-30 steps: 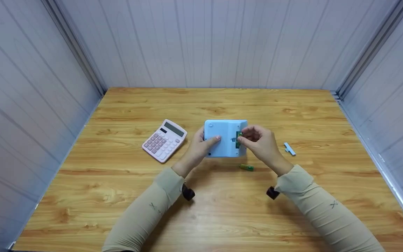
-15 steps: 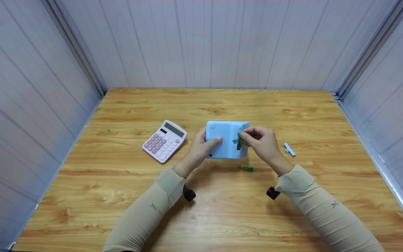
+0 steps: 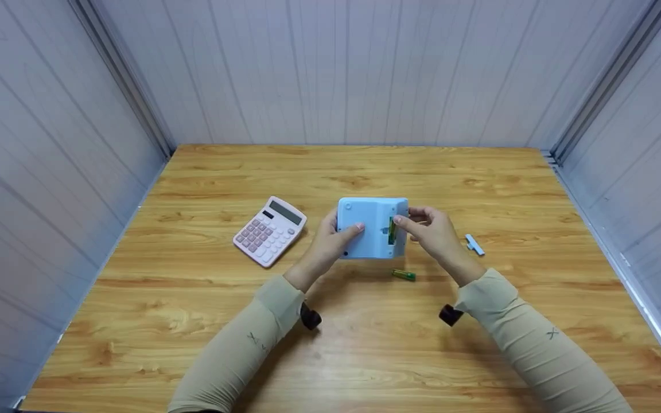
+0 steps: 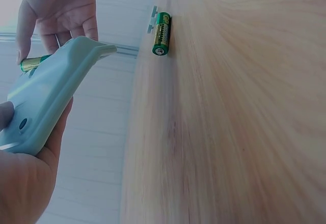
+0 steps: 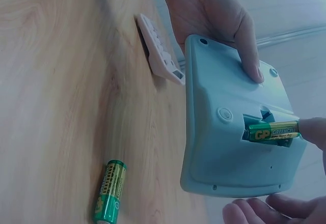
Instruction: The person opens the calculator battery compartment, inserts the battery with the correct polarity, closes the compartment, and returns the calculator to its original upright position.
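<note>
A light blue calculator [image 3: 362, 229] is held back side up above the table, its battery compartment uncovered. My left hand [image 3: 327, 244] grips its left edge, thumb across the back. A green and gold AA battery [image 5: 273, 131] lies tilted in the compartment, one end raised. My right hand's [image 3: 431, 229] thumb presses on that raised end, while its other fingers lie loosely behind the calculator's right edge; whether they touch it cannot be told. A second AA battery [image 3: 404, 275] rests on the table below. To the right lies a small light blue battery cover [image 3: 474, 245].
A pink calculator [image 3: 270, 231] lies face up on the wooden table [image 3: 221, 344], left of my hands. Pale panel walls [image 3: 319, 69] enclose the table at the back and sides. A dark wrist camera [image 3: 310, 316] hangs below my left wrist, another [image 3: 450, 315] below my right.
The battery has gone further into the compartment. My right hand has gone from pinching it to pressing with the thumb, its fingers slipping behind the calculator. The blue calculator has shifted slightly right.
</note>
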